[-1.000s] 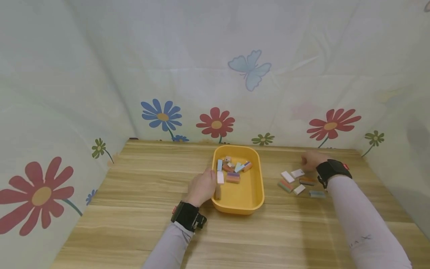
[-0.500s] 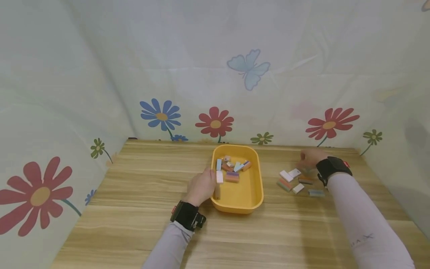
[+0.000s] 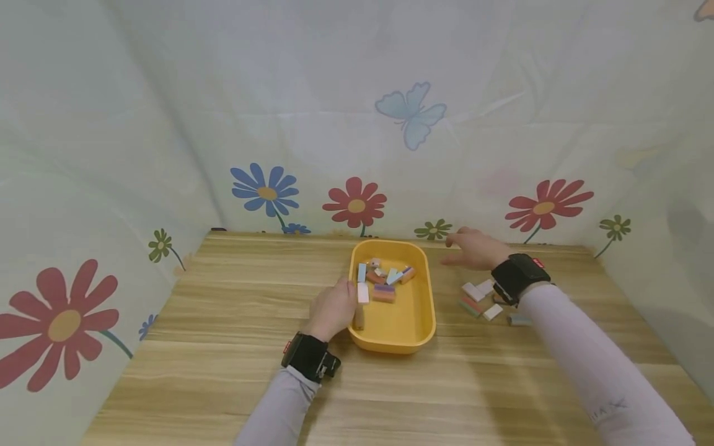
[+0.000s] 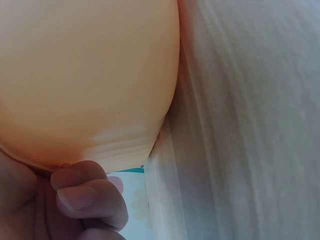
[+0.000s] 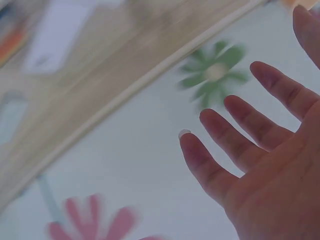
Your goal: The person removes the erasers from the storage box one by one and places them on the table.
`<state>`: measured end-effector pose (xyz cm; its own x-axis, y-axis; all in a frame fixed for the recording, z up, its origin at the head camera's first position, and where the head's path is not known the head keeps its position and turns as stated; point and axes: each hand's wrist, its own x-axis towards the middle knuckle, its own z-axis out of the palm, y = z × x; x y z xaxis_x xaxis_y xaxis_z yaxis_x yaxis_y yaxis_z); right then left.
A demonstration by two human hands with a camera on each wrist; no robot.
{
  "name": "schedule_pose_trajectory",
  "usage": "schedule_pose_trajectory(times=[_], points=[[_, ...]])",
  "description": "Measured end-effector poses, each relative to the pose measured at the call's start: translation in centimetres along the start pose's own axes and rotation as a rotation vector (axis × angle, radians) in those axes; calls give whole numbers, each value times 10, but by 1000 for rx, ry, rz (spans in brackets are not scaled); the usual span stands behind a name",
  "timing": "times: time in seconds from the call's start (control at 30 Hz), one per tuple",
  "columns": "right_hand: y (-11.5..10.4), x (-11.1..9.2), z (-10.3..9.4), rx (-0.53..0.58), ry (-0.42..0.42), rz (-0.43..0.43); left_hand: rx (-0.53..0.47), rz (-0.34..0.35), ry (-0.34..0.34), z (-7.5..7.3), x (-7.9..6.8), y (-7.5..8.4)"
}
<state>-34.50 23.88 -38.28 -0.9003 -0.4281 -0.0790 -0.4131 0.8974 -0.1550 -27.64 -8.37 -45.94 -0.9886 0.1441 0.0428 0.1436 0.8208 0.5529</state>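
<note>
Soft, rather dim grey light lies evenly over the head view, with a thin streak of glare on the fabric backdrop (image 3: pixel 312 80) and a diffuse shadow on the wood-grain tabletop (image 3: pixel 251 297), left of the right sleeve (image 3: pixel 591 356) and running toward the near edge. In the left wrist view the yellow tray (image 4: pixel 90 75) glows pale orange with a faint sheen, while the left hand (image 4: pixel 85 197) sits in shade. The right wrist view blurs the white block (image 5: pixel 60 35) and green printed flower (image 5: pixel 216 72), but the right hand (image 5: pixel 280 175), shaded against bright cloth, looks sharper.
</note>
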Motion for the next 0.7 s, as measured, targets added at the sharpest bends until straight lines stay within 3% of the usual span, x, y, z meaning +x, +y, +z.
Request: schedule_pose_trajectory(times=[0.27, 0.43, 0.53, 0.7], points=[[-81, 9, 12, -89, 60, -280, 1, 6, -8, -1, -1, 0], [-120, 7, 24, -129, 51, -431, 8, 20, 4, 0, 0, -2], [-134, 6, 31, -138, -10, -443, 5, 26, -3, 1, 0, -3], [-140, 8, 42, -107, -127, -386, 4, 25, -12, 2, 1, -4]])
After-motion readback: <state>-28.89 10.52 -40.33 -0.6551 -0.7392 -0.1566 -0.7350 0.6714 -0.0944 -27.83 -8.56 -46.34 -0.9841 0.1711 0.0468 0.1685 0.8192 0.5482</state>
